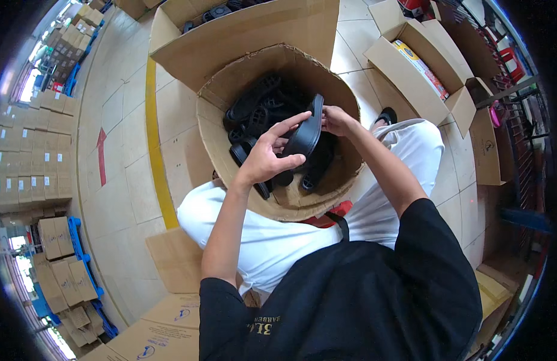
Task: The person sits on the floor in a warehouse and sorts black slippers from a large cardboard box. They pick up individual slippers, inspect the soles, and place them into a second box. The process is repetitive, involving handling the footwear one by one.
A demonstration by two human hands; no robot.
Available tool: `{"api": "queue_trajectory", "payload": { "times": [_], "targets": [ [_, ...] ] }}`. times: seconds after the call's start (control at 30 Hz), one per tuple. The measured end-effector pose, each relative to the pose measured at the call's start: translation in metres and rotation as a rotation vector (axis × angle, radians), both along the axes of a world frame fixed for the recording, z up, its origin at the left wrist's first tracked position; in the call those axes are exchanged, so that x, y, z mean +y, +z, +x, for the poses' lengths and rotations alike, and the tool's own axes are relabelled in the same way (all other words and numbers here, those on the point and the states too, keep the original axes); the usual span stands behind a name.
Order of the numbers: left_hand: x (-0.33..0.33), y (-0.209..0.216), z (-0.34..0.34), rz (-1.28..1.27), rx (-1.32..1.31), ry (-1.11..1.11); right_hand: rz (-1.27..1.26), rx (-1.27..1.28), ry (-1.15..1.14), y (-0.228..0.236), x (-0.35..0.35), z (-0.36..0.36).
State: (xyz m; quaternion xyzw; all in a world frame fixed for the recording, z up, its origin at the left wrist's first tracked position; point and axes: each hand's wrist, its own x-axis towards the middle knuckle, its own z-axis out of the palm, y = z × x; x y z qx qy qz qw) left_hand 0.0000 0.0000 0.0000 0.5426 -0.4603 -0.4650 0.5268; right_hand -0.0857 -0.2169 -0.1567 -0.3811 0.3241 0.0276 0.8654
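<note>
Over a round cardboard drum (215,129) between my knees, I hold up a smooth black sole-shaped piece (307,135), tilted with its far end higher. My left hand (267,153) grips it from the left, thumb at its near end and fingers along its side. The fingers of my right hand (338,120) pinch its far right edge, partly hidden behind it. Below, inside the drum, lies a heap of similar black pieces (254,99), some with slots cut through them. The exact kind of these pieces cannot be made out.
Beyond the drum stands a large open carton (248,48) with more black parts. At the right is an open carton (405,72) holding a colourful box (420,69). Closed cartons (164,325) sit at lower left. Stacked cartons on blue pallets (83,259) line the far left.
</note>
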Motion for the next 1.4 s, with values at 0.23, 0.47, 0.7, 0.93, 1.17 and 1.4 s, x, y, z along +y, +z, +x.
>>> {"api": "queue_trajectory", "payload": {
  "times": [0.23, 0.47, 0.7, 0.93, 1.17, 1.4],
  "targets": [
    [-0.032, -0.011, 0.02, 0.105, 0.229, 0.344, -0.17, 0.171, -0.015, -0.026, 0.013, -0.015],
    [-0.016, -0.033, 0.07, 0.233, 0.575, 0.718, 0.232, 0.067, -0.079, 0.009, 0.019, -0.016],
    [0.003, -0.041, 0.087, 0.138, 0.714, 0.859, 0.023, -0.047, -0.105, 0.064, 0.023, 0.0],
    [0.016, -0.039, 0.09, 0.187, 0.522, 0.57, -0.013, 0.003, -0.113, 0.089, 0.028, 0.012],
    [0.036, -0.03, 0.117, 0.078, 0.277, 0.968, -0.336, -0.161, 0.184, 0.141, -0.001, 0.034],
    [0.026, -0.02, 0.112, -0.067, 0.215, 0.954, -0.608, -0.509, -0.223, 0.236, -0.091, 0.118]
  ]
}}
